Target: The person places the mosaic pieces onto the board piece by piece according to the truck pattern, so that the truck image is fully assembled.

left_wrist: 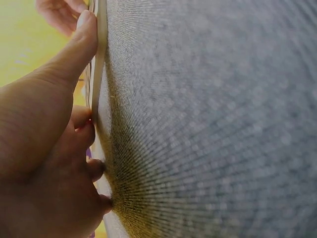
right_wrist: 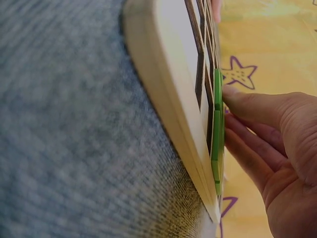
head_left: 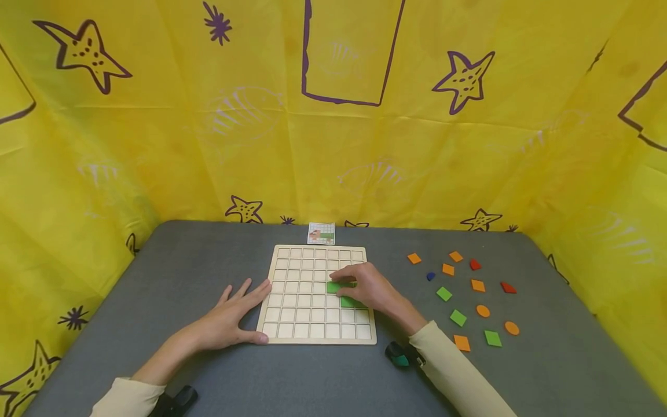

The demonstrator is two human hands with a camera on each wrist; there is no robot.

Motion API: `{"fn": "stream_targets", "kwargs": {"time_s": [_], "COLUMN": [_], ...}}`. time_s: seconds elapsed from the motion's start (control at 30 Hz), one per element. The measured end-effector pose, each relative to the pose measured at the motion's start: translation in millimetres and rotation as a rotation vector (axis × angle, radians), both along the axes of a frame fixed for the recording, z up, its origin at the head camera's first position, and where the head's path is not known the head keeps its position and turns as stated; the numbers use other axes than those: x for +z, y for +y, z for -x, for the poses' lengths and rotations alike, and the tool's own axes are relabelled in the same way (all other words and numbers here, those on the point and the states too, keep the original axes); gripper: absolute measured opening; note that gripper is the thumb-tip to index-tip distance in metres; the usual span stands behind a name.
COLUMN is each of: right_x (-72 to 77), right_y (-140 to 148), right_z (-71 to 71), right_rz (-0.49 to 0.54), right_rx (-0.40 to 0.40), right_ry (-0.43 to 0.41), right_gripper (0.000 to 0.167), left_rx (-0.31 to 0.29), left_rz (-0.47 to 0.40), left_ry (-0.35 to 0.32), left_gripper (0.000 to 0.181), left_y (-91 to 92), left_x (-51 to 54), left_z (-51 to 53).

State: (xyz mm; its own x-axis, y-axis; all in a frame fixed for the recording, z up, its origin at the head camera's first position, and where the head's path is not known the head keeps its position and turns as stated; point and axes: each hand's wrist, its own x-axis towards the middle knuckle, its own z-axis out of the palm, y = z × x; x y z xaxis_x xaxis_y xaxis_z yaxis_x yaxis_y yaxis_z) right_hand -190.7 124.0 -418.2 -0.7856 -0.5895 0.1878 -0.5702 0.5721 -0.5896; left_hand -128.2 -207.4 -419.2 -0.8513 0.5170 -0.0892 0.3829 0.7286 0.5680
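Observation:
A pale wooden grid board (head_left: 301,315) lies on the grey table. Green square tiles sit in its right part, one row at the right edge (head_left: 351,302) below others partly covered by my right hand. The right hand (head_left: 367,284) reaches in from the right, its thumb and fingers pinching a green tile (head_left: 332,287) at the left end of the upper row. That thumb (right_wrist: 235,96) is against the green tiles in the right wrist view. My left hand (head_left: 229,318) is spread at the board's left edge, fingertips and thumb (left_wrist: 81,37) touching the rim.
Loose pieces lie right of the board: orange squares (head_left: 461,343), green squares (head_left: 493,338), orange circles (head_left: 512,328), red pieces (head_left: 508,287) and a small blue piece (head_left: 431,276). A small pattern card (head_left: 321,233) is behind the board. A yellow printed cloth (head_left: 333,145) surrounds the table.

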Motion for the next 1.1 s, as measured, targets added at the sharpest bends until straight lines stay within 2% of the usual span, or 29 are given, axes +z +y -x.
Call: {"fn": "stream_targets", "kwargs": {"time_s": [0.53,1.1], "right_x": [-0.4,-1.3], "right_y": [0,11], "right_z": [0.5,-1.1], "right_rz": [0.011,0.071], "right_rx": [-0.011,-0.037], "right_ry": [-0.022,-0.037], "right_gripper": [0.032,0.031], "left_rx": [0.005,0.007], "left_rz": [-0.011,-0.005], "left_ry": [0.003,0.004], "left_gripper": [0.108,0.109], "left_y": [1.0,-0.1], "left_x": [1.2,-0.7], "left_z": [-1.5,-0.2]}}
